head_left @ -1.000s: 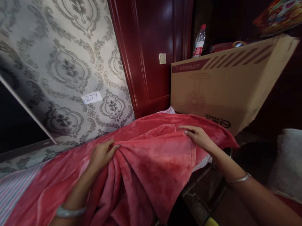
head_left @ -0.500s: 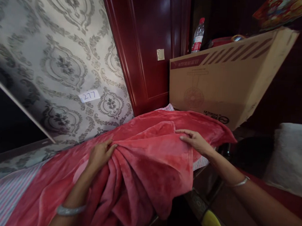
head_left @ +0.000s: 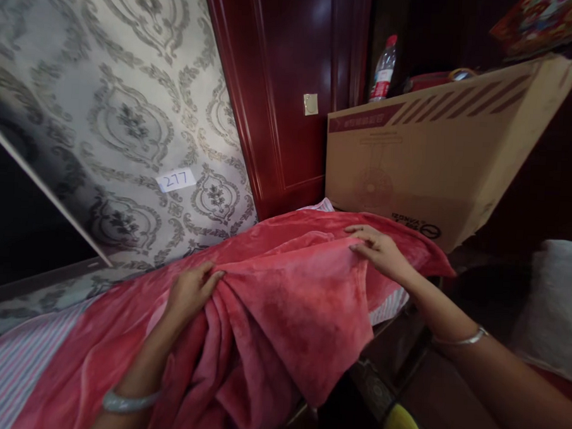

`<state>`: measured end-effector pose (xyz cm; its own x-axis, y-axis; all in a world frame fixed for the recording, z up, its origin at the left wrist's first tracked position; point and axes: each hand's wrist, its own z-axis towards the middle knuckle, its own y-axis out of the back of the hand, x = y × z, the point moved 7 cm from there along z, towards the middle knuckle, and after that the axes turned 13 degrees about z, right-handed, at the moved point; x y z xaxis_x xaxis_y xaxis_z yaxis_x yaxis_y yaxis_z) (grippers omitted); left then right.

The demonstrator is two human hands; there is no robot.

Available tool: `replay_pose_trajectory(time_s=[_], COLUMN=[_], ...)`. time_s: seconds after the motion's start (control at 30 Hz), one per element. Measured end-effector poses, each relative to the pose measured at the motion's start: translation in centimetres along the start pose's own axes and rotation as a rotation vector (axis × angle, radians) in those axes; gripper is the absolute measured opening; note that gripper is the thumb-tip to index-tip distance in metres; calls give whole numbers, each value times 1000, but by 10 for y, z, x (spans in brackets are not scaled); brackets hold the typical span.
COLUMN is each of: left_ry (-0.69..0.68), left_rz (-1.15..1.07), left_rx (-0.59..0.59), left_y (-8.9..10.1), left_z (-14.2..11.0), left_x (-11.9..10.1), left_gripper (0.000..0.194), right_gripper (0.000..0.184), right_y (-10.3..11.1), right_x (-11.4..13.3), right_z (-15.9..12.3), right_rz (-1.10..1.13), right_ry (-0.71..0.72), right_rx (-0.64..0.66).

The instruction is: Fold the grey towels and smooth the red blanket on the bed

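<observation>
A red fleece blanket (head_left: 291, 309) lies bunched over a bed with a striped sheet (head_left: 8, 373). My left hand (head_left: 190, 292) is closed on a gathered fold of the blanket near its middle. My right hand (head_left: 382, 250) pinches the blanket's upper edge further right, fingers curled over the cloth. A loose flap of blanket hangs down between the two hands over the bed's side. Both wrists carry a silver bangle.
A large cardboard box (head_left: 430, 157) stands at the bed's far end, with a water bottle (head_left: 384, 68) behind it. Patterned wallpaper with a "277" label (head_left: 176, 180) is on the left, a dark red door (head_left: 295, 95) beside it. A white cushion (head_left: 554, 302) sits right.
My right hand has lifted the blanket's edge slightly up and to the right, stretching the fold. My left hand stays gripping the gathered cloth.
</observation>
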<state>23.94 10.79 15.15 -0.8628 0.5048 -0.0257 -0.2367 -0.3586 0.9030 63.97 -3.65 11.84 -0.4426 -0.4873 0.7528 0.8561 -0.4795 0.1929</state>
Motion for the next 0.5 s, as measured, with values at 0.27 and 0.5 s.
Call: replay_pose_trajectory(time_s=[0.27, 0.5], left_ry=[-63, 7], left_rz=[-60, 148], left_rx=[-22, 52], left_y=[13, 37], left_z=[3, -17], left_x=[-4, 39], left_gripper=[34, 60], right_gripper=[23, 3], right_y=[-4, 47], right_x=[17, -9], right_z=[30, 69], right_rz=[362, 160], right_ry=[-154, -284], right_rx=[-208, -508])
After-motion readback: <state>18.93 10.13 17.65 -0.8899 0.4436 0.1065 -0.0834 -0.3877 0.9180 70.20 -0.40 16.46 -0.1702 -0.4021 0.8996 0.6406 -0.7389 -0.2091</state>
